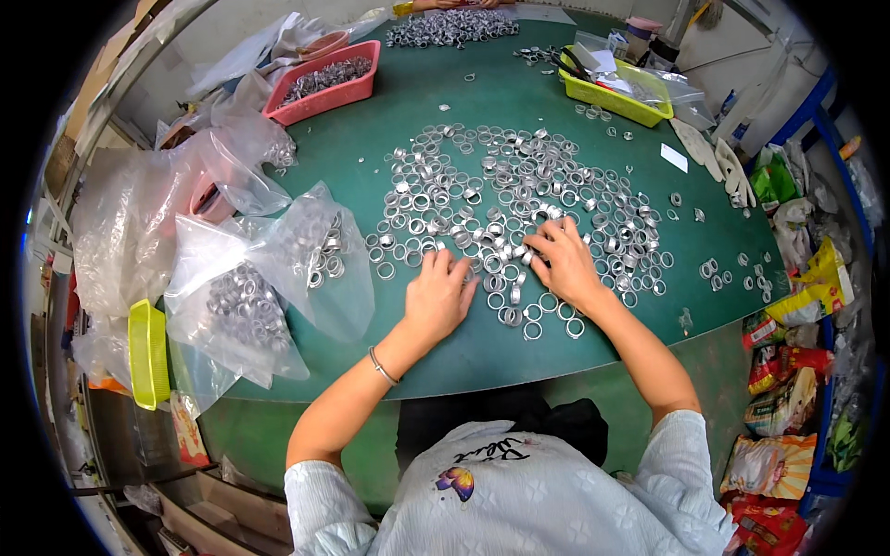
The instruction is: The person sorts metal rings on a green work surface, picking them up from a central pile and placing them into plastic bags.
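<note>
**Fingers down among the metal rings**

Fingers of my left hand (438,298) lie loosely spread, flat on the near edge of the heap of metal rings (519,199). Those of my right hand (565,261) are curled down into the rings; whether they pinch one I cannot tell. A thin bracelet (381,366) sits on my left wrist.

The rings are small, silver-grey, shiny hoops, some lying flat with open centres, others tipped on edge. They spread in one wide layer over the middle of the green table (482,357), thickest just beyond my knuckles, with stray ones scattered to the right.

Left of my hands, clear crinkled plastic bags (269,287) hold more of the same rings, dull through the film. A yellow plastic basket (148,354) stands at the near left edge. At the far left a pink tray (326,82) holds a dark grey load of rings, and a second pile of rings (451,28) lies at the far edge. A yellow-green tray (619,94) sits at the far right with papers in it. Coloured snack packets (788,371) are stacked off the table to the right.
</note>
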Motion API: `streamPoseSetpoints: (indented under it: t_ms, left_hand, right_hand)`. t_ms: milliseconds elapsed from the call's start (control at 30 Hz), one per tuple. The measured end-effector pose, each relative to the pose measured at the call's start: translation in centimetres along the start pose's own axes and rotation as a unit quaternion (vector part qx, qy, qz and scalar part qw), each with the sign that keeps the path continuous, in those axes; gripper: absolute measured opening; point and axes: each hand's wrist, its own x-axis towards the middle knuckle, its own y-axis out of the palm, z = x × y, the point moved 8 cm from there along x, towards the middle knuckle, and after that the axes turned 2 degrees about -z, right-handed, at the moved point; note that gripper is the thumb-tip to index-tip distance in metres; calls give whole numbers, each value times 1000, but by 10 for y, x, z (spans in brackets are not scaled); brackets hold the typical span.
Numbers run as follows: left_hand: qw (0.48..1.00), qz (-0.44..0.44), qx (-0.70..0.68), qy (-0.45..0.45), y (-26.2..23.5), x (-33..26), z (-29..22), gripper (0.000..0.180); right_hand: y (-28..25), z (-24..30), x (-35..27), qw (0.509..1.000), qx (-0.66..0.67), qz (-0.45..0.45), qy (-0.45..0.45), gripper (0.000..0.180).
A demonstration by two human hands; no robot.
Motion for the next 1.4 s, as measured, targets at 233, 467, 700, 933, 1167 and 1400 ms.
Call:
streamPoseSetpoints:
  t_ms: [233, 467, 700, 933, 1167, 1400]
  left_hand:
    - [983, 7, -149, -104, 1, 5, 24, 27]
    - [758, -53, -506, -408, 13, 5, 82, 22]
    - [122, -43, -903, -411, 28, -20, 31, 35]
    - [80, -77, -935, -336, -6, -33, -20, 41]
    - [39, -83, -942, -323, -8, -43, -27, 38]
    - [73, -132, -947, -285, -7, -52, -27, 48]
  right_hand:
    - [-11, -26, 7, 990, 73, -87, 88, 22]
    - [-4, -83, -4, 771, 463, -96, 427, 25]
    - [19, -55, -10, 466, 772, -77, 426, 21]
    - [34, 0, -20, 321, 869, -24, 376, 22]
    - [32, 49, -24, 331, 866, 13, 374, 23]
    - [25, 90, -22, 588, 719, -68, 364, 21]
